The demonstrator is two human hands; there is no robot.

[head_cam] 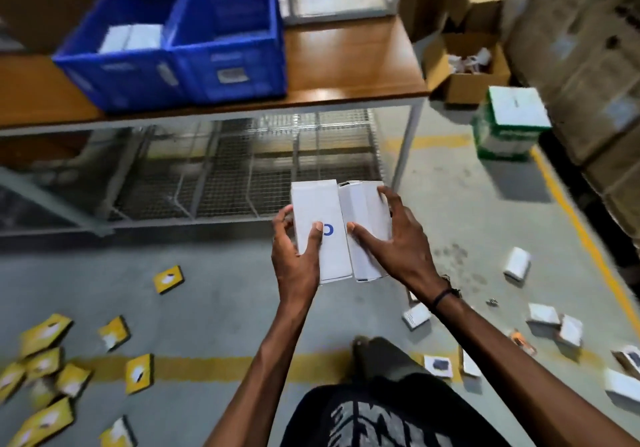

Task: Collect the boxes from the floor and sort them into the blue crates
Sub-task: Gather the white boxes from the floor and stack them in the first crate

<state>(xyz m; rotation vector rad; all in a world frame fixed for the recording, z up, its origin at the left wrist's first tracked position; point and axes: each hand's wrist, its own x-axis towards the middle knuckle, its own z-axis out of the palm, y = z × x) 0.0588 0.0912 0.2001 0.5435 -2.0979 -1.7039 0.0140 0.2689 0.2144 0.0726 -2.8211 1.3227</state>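
I hold two white boxes side by side at chest height. My left hand (294, 256) grips the left white box (318, 211), which bears a blue mark. My right hand (398, 242) grips the right white box (363, 204). Two blue crates stand on the wooden table (346, 62): the left blue crate (114, 68) holds white boxes, the right blue crate (228, 68) looks dim inside. Several yellow boxes (45, 332) lie on the floor at the left. Several white boxes (517, 263) lie on the floor at the right.
A wire-mesh shelf (242, 172) runs under the table. An open cardboard carton (464, 65) and a green-and-white box (509, 124) sit on the floor at the right. Stacked cartons (588, 48) line the right wall. Yellow lines mark the grey floor.
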